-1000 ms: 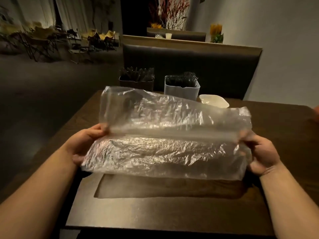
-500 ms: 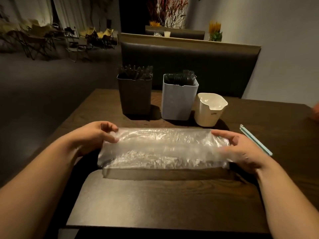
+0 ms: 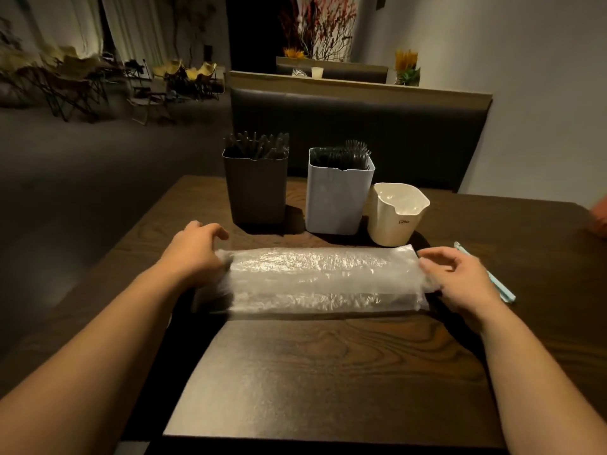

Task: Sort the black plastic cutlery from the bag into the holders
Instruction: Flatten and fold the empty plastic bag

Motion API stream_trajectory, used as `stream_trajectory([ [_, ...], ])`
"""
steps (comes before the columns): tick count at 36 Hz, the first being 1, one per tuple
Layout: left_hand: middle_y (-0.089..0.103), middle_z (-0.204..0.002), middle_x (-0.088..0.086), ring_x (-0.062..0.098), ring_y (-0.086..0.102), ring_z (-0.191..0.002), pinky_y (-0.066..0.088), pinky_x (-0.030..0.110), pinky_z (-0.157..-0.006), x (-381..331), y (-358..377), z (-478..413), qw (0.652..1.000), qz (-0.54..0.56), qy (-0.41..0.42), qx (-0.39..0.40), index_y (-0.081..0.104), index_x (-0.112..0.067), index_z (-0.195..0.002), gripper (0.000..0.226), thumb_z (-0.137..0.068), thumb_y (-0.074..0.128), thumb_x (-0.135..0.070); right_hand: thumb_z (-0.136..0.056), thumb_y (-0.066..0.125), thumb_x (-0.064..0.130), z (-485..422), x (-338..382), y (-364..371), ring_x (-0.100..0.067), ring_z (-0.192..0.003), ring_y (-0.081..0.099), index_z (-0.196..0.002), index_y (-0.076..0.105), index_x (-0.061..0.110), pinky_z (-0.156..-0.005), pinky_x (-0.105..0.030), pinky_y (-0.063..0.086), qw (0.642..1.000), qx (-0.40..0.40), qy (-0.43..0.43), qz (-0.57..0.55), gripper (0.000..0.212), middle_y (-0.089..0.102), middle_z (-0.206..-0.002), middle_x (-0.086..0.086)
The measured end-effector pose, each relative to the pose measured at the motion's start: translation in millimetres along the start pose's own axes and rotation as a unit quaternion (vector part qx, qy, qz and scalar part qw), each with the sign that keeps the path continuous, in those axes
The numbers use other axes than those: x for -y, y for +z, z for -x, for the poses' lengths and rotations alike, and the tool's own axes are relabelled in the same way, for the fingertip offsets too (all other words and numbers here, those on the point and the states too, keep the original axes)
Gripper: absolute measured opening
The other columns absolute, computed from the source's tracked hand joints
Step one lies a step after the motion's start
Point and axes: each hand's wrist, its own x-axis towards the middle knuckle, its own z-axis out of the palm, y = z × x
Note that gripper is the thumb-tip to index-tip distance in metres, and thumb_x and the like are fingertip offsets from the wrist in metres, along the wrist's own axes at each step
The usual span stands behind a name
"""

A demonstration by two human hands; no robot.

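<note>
A clear plastic bag (image 3: 322, 279), folded into a long flat strip, lies across the dark wooden table (image 3: 328, 372). My left hand (image 3: 193, 254) presses on its left end and my right hand (image 3: 460, 277) rests on its right end with fingers curled. Behind the bag stand three holders: a dark one (image 3: 258, 188) with black cutlery handles sticking up, a pale grey one (image 3: 338, 195) holding black forks, and a short cream one (image 3: 395, 213) that looks empty. No cutlery shows inside the bag.
A pale blue stick-like thing (image 3: 486, 274) lies on the table right of my right hand. A dark booth seat back (image 3: 361, 126) rises behind the holders. Something orange (image 3: 599, 218) sits at the table's right edge.
The bag was held up open in both hands; it has been folded over and laid flat on the table. My hands have moved down with it and now rest on its ends.
</note>
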Motion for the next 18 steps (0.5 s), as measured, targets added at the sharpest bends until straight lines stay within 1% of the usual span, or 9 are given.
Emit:
stream_trajectory([
  [2,0.046,-0.141,0.006,0.029,0.049,-0.126,0.047,0.045,-0.105,-13,-5,6,0.999,0.026,0.009,-0.025,0.058,-0.027,-0.131,0.054,-0.084,0.058,0.0,-0.098,0.062,0.024,0,8,-1,-0.014,-0.101,0.061,-0.105,0.069,0.029,-0.078,-0.03,0.049,0.992,-0.081,-0.046,0.089,0.012,0.068,-0.108,0.005],
  [3,0.048,-0.141,0.004,0.027,0.049,-0.127,0.046,0.044,-0.106,-23,-6,10,0.998,0.033,0.029,-0.034,0.059,-0.027,-0.131,0.057,-0.083,0.054,0.003,-0.098,0.061,0.026,1,16,-1,-0.013,-0.1,0.06,-0.104,0.07,0.029,-0.081,-0.032,0.047,0.985,-0.098,-0.074,0.118,0.012,0.067,-0.108,0.006],
  [5,0.052,-0.141,0.0,0.024,0.051,-0.129,0.045,0.042,-0.108,-48,0,18,0.995,0.01,0.093,-0.02,0.06,-0.028,-0.131,0.054,-0.085,0.053,-0.001,-0.097,0.061,0.032,5,37,4,-0.008,-0.095,0.061,-0.098,0.073,0.03,-0.082,-0.033,0.047,0.982,-0.054,-0.122,0.135,0.012,0.069,-0.1,0.012],
  [8,0.052,-0.141,0.0,0.026,0.05,-0.128,0.046,0.046,-0.105,-87,31,23,0.982,-0.079,0.172,0.0,0.058,-0.028,-0.133,0.039,-0.094,0.051,-0.028,-0.094,0.063,0.042,4,61,26,-0.007,-0.092,0.064,-0.095,0.076,0.032,-0.085,-0.032,0.05,0.954,0.05,-0.155,0.25,0.017,0.071,-0.094,0.016],
  [11,0.038,-0.154,0.003,0.028,0.033,-0.142,0.034,0.056,-0.112,-110,73,27,0.976,-0.137,0.168,0.035,0.044,-0.028,-0.145,0.051,-0.101,0.035,-0.051,-0.093,0.058,0.048,-8,65,51,-0.015,-0.109,0.063,-0.109,0.073,0.032,-0.094,-0.038,0.051,0.901,0.087,-0.191,0.379,0.027,0.071,-0.113,0.011],
  [13,0.012,-0.168,0.003,0.032,0.006,-0.154,0.012,0.067,-0.118,-113,94,31,0.972,-0.163,0.138,0.092,0.025,-0.033,-0.156,0.06,-0.102,0.02,-0.059,-0.096,0.049,0.055,-15,52,66,-0.018,-0.132,0.049,-0.136,0.057,0.033,-0.107,-0.046,0.042,0.867,0.13,-0.195,0.439,0.046,0.056,-0.142,0.007],
  [15,-0.009,-0.169,-0.001,0.033,-0.014,-0.154,-0.007,0.072,-0.115,-106,107,33,0.969,-0.178,0.113,0.129,0.005,-0.037,-0.16,0.068,-0.099,0.008,-0.067,-0.101,0.031,0.059,-16,31,75,-0.022,-0.151,0.021,-0.154,0.029,0.037,-0.119,-0.056,0.021,0.837,0.181,-0.179,0.484,0.058,0.025,-0.164,0.006],
  [17,-0.017,-0.168,-0.003,0.032,-0.022,-0.152,-0.016,0.075,-0.11,-98,115,34,0.965,-0.197,0.117,0.126,-0.006,-0.04,-0.159,0.072,-0.095,0.002,-0.073,-0.101,0.02,0.063,-14,13,78,-0.023,-0.155,-0.003,-0.159,0.007,0.039,-0.121,-0.061,0.001,0.831,0.211,-0.158,0.49,0.063,0.0,-0.168,0.007],
  [18,-0.018,-0.167,-0.003,0.032,-0.023,-0.152,-0.018,0.075,-0.108,-95,117,34,0.964,-0.203,0.121,0.12,-0.008,-0.042,-0.158,0.074,-0.093,0.0,-0.076,-0.1,0.017,0.065,-13,6,79,-0.023,-0.154,-0.01,-0.158,0.0,0.04,-0.12,-0.062,-0.005,0.829,0.211,-0.155,0.494,0.065,-0.006,-0.168,0.008],
])
